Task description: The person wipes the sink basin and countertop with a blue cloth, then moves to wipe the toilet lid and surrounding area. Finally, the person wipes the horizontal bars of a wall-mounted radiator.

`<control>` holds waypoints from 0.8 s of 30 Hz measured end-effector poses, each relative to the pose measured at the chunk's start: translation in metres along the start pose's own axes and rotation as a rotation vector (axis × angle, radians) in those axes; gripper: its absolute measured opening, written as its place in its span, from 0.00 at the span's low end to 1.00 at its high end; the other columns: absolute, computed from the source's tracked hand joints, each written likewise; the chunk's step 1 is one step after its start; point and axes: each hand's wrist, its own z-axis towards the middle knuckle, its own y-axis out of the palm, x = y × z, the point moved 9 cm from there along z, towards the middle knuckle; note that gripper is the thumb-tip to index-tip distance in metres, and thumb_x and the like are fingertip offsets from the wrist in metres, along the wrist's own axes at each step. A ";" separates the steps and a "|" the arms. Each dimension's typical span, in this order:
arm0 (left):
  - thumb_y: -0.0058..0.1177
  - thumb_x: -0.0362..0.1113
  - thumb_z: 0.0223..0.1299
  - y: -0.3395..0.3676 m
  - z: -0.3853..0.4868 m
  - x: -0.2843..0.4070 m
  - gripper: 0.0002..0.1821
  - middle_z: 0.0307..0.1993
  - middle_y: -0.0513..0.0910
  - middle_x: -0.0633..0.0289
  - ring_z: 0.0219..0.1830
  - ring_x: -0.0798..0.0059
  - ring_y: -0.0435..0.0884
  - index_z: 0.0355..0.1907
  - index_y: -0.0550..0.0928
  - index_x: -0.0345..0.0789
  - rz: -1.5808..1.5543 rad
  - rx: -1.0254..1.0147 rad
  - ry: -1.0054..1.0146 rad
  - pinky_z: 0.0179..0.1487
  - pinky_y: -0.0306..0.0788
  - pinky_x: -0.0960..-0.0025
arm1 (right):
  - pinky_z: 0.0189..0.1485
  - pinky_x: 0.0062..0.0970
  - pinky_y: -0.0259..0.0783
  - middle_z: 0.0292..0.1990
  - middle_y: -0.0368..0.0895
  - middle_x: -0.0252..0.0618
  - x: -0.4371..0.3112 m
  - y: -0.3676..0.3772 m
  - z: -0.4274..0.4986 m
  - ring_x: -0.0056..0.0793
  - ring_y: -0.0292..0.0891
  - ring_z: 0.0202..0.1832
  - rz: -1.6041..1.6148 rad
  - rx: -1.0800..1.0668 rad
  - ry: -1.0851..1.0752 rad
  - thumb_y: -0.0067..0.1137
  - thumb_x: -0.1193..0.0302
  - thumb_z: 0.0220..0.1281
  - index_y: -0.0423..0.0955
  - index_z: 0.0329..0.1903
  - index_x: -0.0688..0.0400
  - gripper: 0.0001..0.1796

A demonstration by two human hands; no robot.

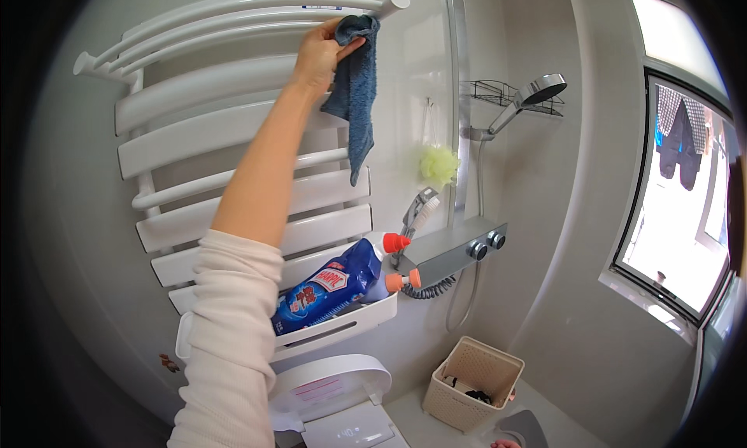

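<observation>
My left hand (318, 57) is raised and pinches a blue-grey terry cloth (360, 92) near its upper end. The cloth hangs down in a narrow fold, just under the right end of the top bars of a white wall-mounted towel rack (216, 92). Below my forearm, a blue Harpic bottle (330, 290) with a red cap leans in a white shelf basket (350, 325). Next to it a pump bottle (402, 280) with an orange top is partly hidden. Only a sliver of my right hand (505, 444) shows at the bottom edge; its grip is out of sight.
A toilet (350, 424) with its lid (332, 384) raised stands below. A beige basket (461, 401) sits on the floor. To the right are a shower shelf (449, 247), a hand shower (534, 92), a brush (425, 212), a green bath puff (439, 165), a wire rack (493, 89) and a window (677, 197).
</observation>
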 end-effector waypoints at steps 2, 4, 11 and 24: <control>0.40 0.18 0.56 0.020 -0.002 0.009 0.17 0.38 0.82 0.64 0.38 0.79 0.79 0.44 0.82 0.27 0.319 -0.143 0.032 0.49 0.73 0.77 | 0.37 0.21 0.72 0.29 0.82 0.34 0.001 -0.001 0.000 0.22 0.76 0.32 -0.031 0.011 0.001 0.59 0.72 0.61 0.82 0.39 0.64 0.09; 0.45 0.20 0.55 0.041 -0.006 0.014 0.16 0.32 0.82 0.67 0.36 0.83 0.75 0.45 0.82 0.28 0.569 -0.266 0.176 0.42 0.68 0.78 | 0.37 0.22 0.72 0.28 0.83 0.34 -0.003 0.001 0.003 0.22 0.76 0.31 -0.102 0.001 -0.009 0.58 0.72 0.61 0.82 0.38 0.64 0.09; 0.51 0.29 0.63 0.026 0.015 -0.025 0.14 0.39 0.83 0.64 0.42 0.80 0.74 0.51 0.81 0.29 0.737 -0.026 0.151 0.51 0.66 0.76 | 0.37 0.23 0.71 0.28 0.82 0.33 -0.047 0.043 -0.003 0.21 0.75 0.31 -0.139 -0.064 -0.034 0.57 0.72 0.61 0.83 0.38 0.63 0.09; 0.46 0.27 0.59 0.029 -0.033 -0.015 0.14 0.44 0.83 0.57 0.49 0.58 0.79 0.45 0.83 0.37 1.510 -0.087 0.429 0.52 0.74 0.61 | 0.35 0.21 0.74 0.31 0.84 0.39 0.040 -0.025 0.001 0.23 0.78 0.31 -0.056 0.062 0.033 0.60 0.73 0.60 0.81 0.40 0.67 0.10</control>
